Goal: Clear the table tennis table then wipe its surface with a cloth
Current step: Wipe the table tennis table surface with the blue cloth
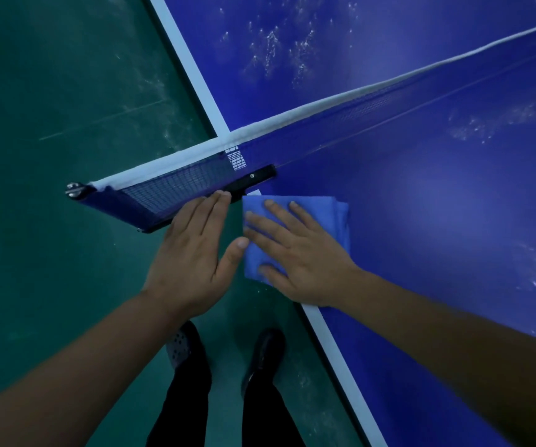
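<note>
Right hand (299, 253) spread flat on folded blue cloth (331, 221) at table tennis table (421, 204) edge, left hand (192, 253) flat, fingers together, touching net clamp (247, 183)

The blue table tennis table (421, 204) fills the right side of the view, its white edge line running along the near side. A net (324, 124) with a white top band crosses it, held by a black clamp (253, 182) at the table's edge. Just beside the clamp, on the near side of the net, a folded blue cloth (318, 214) lies flat on the surface, one part overhanging the edge. Pale speckled patches mark the surface on both sides of the net.
</note>
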Available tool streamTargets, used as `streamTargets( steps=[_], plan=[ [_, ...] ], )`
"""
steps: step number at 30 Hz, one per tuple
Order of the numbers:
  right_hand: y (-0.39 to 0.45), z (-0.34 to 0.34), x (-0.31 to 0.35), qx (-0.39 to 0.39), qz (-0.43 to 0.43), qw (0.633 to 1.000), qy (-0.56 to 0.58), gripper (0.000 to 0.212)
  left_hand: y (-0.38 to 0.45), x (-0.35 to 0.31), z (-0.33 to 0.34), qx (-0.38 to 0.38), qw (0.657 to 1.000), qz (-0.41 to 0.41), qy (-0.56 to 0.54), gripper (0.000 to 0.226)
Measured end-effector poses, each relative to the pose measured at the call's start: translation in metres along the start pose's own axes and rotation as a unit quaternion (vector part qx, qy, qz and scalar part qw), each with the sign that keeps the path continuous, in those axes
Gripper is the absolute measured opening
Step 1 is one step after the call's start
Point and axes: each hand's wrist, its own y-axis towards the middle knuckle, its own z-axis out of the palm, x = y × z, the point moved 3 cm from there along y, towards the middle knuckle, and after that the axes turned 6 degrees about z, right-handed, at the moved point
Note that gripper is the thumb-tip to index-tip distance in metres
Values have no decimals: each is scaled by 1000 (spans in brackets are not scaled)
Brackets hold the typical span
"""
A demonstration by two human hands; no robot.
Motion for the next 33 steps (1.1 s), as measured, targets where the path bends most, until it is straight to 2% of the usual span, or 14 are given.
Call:
streamTargets(
  steps=[2,4,7,9,11,13,15,16,18,22,24,27,29,33],
  plan=[
    [-15,-5,-28,8,42,999,3,58,-1,3,-1,8,1000,-8,-9,74],
    [-32,-14,-77,-9,162,987,-5,61,-2,3,-1,15,1000,-7,-7,72],
    [-57,-32,-144,-35,442,896,4,63,1,-1,-2,-5,1000,-10,-9,63],
    [-53,-32,-129,-61,541,839,-13,61,3,-9,-2,-37,998,-8,-40,56],
    [-42,-15,-72,-56,452,890,-28,62,5,-23,2,-63,996,27,-60,49],
    [-46,4,-4,-18,257,966,-12,63,9,-37,10,-68,993,66,-68,45],
    [-68,8,14,17,140,990,-3,61,15,-49,16,-55,992,82,-75,43],
    [-76,5,-3,22,135,991,-15,60,18,-53,19,-49,992,83,-77,41],
    [-85,-2,-58,3,240,969,-57,60,22,-56,23,-37,993,81,-79,36],
    [-84,-23,-134,-56,545,836,-8,60,24,-52,24,-45,993,80,-77,33],
    [-66,-15,-100,-61,514,855,-17,62,25,-52,22,-66,992,78,-71,34],
    [-61,6,-16,-15,231,973,-15,60,30,-59,22,-84,992,69,-68,36],
    [-75,6,-23,7,148,989,-13,59,35,-71,26,-76,992,71,-66,41],
    [-85,-14,-143,3,360,930,-70,61,42,-105,51,12,998,54,-29,59]
  ],
)
